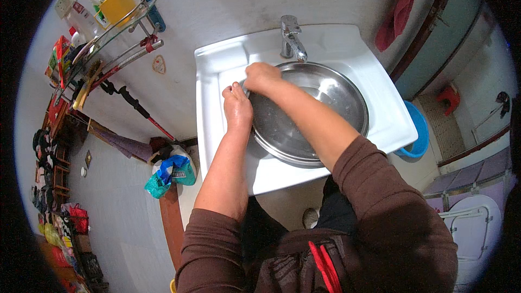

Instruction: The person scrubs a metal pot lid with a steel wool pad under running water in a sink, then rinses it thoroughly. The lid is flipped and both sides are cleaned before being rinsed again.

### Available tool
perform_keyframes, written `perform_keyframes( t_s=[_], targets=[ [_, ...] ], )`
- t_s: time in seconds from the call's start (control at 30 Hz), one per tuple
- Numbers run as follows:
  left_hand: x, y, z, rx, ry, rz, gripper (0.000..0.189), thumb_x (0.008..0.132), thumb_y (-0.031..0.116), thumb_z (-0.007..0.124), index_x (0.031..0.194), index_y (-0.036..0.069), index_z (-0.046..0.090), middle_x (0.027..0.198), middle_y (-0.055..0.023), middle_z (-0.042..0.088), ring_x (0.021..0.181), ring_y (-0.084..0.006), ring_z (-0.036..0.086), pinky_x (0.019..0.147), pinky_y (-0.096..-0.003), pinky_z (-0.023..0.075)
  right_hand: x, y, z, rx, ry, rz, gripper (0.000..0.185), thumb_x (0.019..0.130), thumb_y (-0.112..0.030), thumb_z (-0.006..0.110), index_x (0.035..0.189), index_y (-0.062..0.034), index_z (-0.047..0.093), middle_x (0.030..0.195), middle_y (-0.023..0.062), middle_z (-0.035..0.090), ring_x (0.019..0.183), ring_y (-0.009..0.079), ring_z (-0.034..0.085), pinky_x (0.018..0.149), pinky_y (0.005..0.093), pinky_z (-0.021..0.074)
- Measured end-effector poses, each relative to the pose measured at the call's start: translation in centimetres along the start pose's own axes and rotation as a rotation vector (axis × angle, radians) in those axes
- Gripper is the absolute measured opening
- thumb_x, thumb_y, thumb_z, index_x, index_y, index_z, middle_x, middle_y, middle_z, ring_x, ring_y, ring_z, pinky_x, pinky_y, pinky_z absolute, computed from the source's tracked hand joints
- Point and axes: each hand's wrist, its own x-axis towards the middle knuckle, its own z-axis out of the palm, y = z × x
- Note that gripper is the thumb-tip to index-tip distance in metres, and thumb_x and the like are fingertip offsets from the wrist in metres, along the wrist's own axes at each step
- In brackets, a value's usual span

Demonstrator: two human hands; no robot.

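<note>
A round stainless steel basin [346, 108] sits in the white washbasin [378, 85], and its inside looks shiny and wet. My left hand [238, 108] is at the basin's left rim, its fingers pointing up and its skin wet-looking. Just above and to the right, my right hand [262, 77] curls over the upper left rim, with its forearm crossing the basin. The two hands almost meet. A small greyish edge shows between them, but I cannot tell whether it is the rim or something held. The chrome faucet [290, 38] stands behind, its spout above the basin's far edge.
Left on the wall, a glass shelf [118, 26] carries a yellow cup [118, 5] and toiletries. A trekking pole [138, 108] leans below it, near a teal plastic package [183, 171]. At right are a blue bucket [419, 130], a hanging red towel [397, 20] and a folding chair [474, 221].
</note>
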Motion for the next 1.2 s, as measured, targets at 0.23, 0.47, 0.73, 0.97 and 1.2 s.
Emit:
perform_keyframes(
  t_s=[0.23, 0.47, 0.73, 0.97, 1.2],
  targets=[
    [0.0, -0.2, -0.1, 0.048, 0.018, -0.014, 0.062, 0.113, 0.042, 0.038, 0.139, -0.014, 0.047, 0.128, -0.0368, 0.062, 0.119, -0.046, 0.062, 0.104, -0.0463, 0.0464, 0.2, 0.4, -1.3, -0.017, 0.102, 0.077, 0.033, 0.086, -0.025, 0.066, 0.113, -0.0134, 0.08, 0.12, 0.0148, 0.076, 0.114, 0.0328, 0.073, 0.093, 0.0463, 0.0573],
    [-0.1, 0.1, 0.0, -0.046, 0.01, -0.031, 0.065, 0.112, 0.044, 0.037, 0.139, -0.014, 0.048, 0.129, -0.037, 0.062, 0.12, -0.047, 0.061, 0.105, -0.0466, 0.0456, -0.6, -0.2, 0.2, 0.102, -0.096, -0.125, 0.031, 0.087, -0.027, 0.067, 0.112, -0.0154, 0.08, 0.119, 0.0159, 0.075, 0.116, 0.0355, 0.07, 0.098, 0.0466, 0.0552],
    [0.0, 0.1, 0.0, 0.066, 0.017, -0.022, 0.065, 0.112, 0.044, 0.038, 0.14, -0.014, 0.047, 0.128, -0.0375, 0.062, 0.12, -0.0481, 0.061, 0.104, -0.0479, 0.0456, 1.5, 7.6, 1.7, 0.066, 0.504, 0.171, 0.024, 0.088, -0.016, 0.062, 0.107, -0.0087, 0.075, 0.111, 0.0204, 0.074, 0.107, 0.0416, 0.071, 0.091, 0.0525, 0.0559],
    [0.2, -0.4, 0.0, 0.167, -0.05, 0.019, 0.06, 0.112, 0.043, 0.037, 0.129, -0.01, 0.058, 0.119, -0.0361, 0.067, 0.112, -0.0502, 0.064, 0.1, -0.0511, 0.0479, -1.7, 5.4, 3.6, -0.037, 0.38, 0.145, 0.03, 0.088, -0.012, 0.065, 0.115, -0.0007, 0.07, 0.121, 0.0232, 0.068, 0.108, 0.0422, 0.071, 0.093, 0.051, 0.0581],
    [0.2, -0.5, 0.0, 0.299, -0.107, 0.081, 0.038, 0.102, 0.03, 0.058, 0.121, 0.001, 0.074, 0.116, -0.0275, 0.073, 0.112, -0.0433, 0.069, 0.1, -0.0474, 0.0517, -7.3, 3.9, 4.8, 0.07, 0.149, -0.187, 0.012, 0.086, -0.015, 0.066, 0.096, -0.0096, 0.072, 0.107, 0.016, 0.067, 0.099, 0.0395, 0.069, 0.085, 0.0513, 0.0554]
  ],
)
